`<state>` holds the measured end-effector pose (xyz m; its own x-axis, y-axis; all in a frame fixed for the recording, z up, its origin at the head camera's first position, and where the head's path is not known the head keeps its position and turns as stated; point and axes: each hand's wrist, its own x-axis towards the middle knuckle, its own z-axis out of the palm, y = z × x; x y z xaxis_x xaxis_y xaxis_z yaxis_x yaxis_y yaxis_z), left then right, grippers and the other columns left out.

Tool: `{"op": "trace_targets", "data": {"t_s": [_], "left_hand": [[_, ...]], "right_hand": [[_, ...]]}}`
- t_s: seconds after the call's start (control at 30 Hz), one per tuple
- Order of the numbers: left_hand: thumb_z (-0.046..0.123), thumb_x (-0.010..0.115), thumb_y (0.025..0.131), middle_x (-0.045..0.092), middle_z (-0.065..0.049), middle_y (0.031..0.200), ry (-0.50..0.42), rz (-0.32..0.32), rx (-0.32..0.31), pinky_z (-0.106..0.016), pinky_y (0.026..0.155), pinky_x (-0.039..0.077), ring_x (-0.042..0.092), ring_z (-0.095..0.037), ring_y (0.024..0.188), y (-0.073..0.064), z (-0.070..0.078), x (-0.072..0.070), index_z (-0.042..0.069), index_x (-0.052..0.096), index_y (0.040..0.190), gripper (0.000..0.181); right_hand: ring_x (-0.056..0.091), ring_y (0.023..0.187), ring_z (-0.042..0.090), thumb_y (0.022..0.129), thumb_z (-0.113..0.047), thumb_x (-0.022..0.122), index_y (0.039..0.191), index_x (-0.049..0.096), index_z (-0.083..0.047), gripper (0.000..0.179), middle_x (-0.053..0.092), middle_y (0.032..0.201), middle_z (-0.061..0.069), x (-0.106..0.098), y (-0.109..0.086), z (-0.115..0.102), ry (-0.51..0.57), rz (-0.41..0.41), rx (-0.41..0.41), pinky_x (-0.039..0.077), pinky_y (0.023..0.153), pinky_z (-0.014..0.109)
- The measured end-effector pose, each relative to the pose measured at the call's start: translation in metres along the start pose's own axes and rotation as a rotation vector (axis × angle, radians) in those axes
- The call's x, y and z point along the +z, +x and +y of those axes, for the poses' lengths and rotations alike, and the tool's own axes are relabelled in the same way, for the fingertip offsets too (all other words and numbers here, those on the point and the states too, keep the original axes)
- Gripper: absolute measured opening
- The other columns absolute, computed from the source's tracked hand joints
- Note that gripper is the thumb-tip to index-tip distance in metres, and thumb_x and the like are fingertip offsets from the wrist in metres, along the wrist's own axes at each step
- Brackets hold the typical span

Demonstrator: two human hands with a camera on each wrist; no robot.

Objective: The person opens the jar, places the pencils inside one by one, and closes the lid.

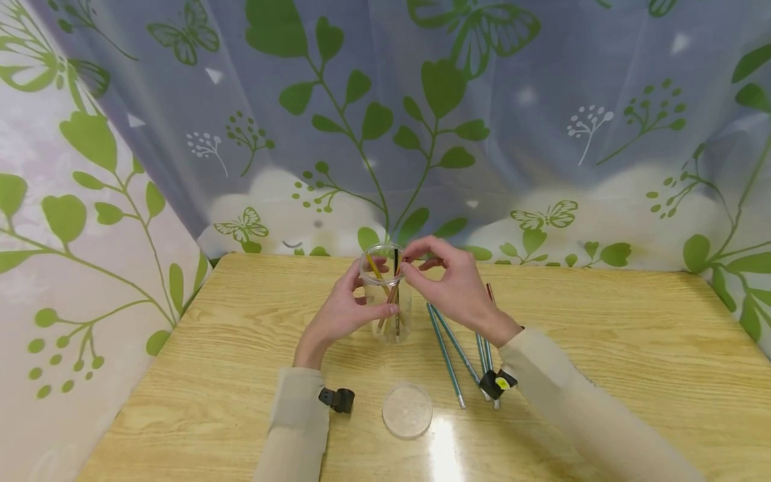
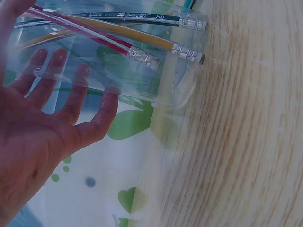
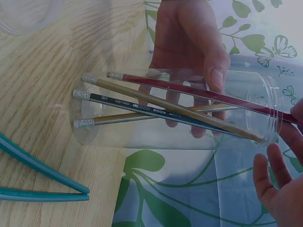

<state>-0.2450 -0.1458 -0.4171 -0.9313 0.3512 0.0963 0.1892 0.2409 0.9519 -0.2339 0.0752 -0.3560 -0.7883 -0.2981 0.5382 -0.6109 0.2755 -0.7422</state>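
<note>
My left hand (image 1: 340, 311) grips a clear plastic jar (image 3: 156, 143), its fingers round the far side and thumb on the near side. The jar stands upright on the table. Inside lean a dark HB pencil (image 3: 128, 105) and two yellow pencils (image 3: 173, 109), eraser ends at the bottom. A red pencil (image 3: 189, 91) is also in the jar, its upper end sticking out past the rim. At the mouth of the jar, my right hand (image 1: 448, 278) pinches that upper end between thumb and finger.
Several teal pencils (image 1: 444, 355) lie on the wooden table (image 1: 211, 388) under and beside my right forearm. A round clear lid (image 1: 407, 411) rests in front of the jar. Behind the table hangs a leaf-patterned curtain (image 1: 518, 147).
</note>
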Motion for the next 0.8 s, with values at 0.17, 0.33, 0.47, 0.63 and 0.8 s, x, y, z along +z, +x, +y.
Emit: {"op": "trace_targets", "data": {"t_s": [0.17, 0.33, 0.47, 0.63, 0.8], "left_hand": [[0.027, 0.087, 0.082, 0.051, 0.001, 0.147, 0.005, 0.005, -0.004, -0.058, 0.108, 0.047, 0.049, -0.028, 0.134, -0.0003, 0.0007, 0.0000, 0.038, 0.041, 0.151, 0.084], [0.026, 0.086, 0.083, 0.052, 0.000, 0.146, 0.003, -0.003, 0.007, -0.060, 0.108, 0.046, 0.050, -0.029, 0.133, -0.0001, 0.0011, 0.0000, 0.029, 0.042, 0.152, 0.082], [0.024, 0.086, 0.083, 0.052, -0.003, 0.146, 0.000, -0.005, 0.014, -0.062, 0.108, 0.046, 0.050, -0.030, 0.132, 0.0008, 0.0007, -0.0003, 0.024, 0.041, 0.152, 0.082], [0.024, 0.086, 0.083, 0.052, -0.004, 0.145, 0.000, -0.006, 0.016, -0.061, 0.106, 0.047, 0.051, -0.030, 0.131, 0.0010, 0.0002, -0.0005, 0.024, 0.043, 0.150, 0.080], [0.026, 0.086, 0.082, 0.054, -0.001, 0.142, 0.005, -0.003, 0.009, -0.062, 0.107, 0.045, 0.051, -0.029, 0.130, 0.0003, -0.0001, -0.0009, 0.028, 0.045, 0.149, 0.078]], "right_hand": [[0.068, 0.099, 0.021, 0.094, -0.009, 0.072, 0.107, 0.071, -0.005, 0.014, 0.073, 0.106, 0.008, 0.0004, 0.0005, -0.0005, -0.025, -0.009, -0.015, 0.059, 0.089, 0.040], [0.064, 0.102, 0.019, 0.093, -0.010, 0.073, 0.106, 0.072, -0.008, 0.013, 0.073, 0.104, 0.005, 0.0011, -0.0006, 0.0009, -0.084, -0.021, -0.035, 0.058, 0.089, 0.039], [0.061, 0.105, 0.018, 0.093, -0.010, 0.073, 0.105, 0.073, -0.010, 0.012, 0.073, 0.104, 0.004, 0.0022, -0.0018, 0.0026, -0.106, -0.030, -0.050, 0.057, 0.090, 0.039], [0.060, 0.106, 0.020, 0.094, -0.009, 0.071, 0.104, 0.073, -0.011, 0.010, 0.073, 0.103, 0.003, 0.0035, -0.0025, 0.0036, -0.102, -0.034, -0.067, 0.057, 0.090, 0.041], [0.058, 0.106, 0.021, 0.094, -0.010, 0.070, 0.104, 0.074, -0.012, 0.012, 0.070, 0.105, 0.004, 0.0046, -0.0052, 0.0053, -0.116, -0.046, -0.074, 0.056, 0.090, 0.046]]}}
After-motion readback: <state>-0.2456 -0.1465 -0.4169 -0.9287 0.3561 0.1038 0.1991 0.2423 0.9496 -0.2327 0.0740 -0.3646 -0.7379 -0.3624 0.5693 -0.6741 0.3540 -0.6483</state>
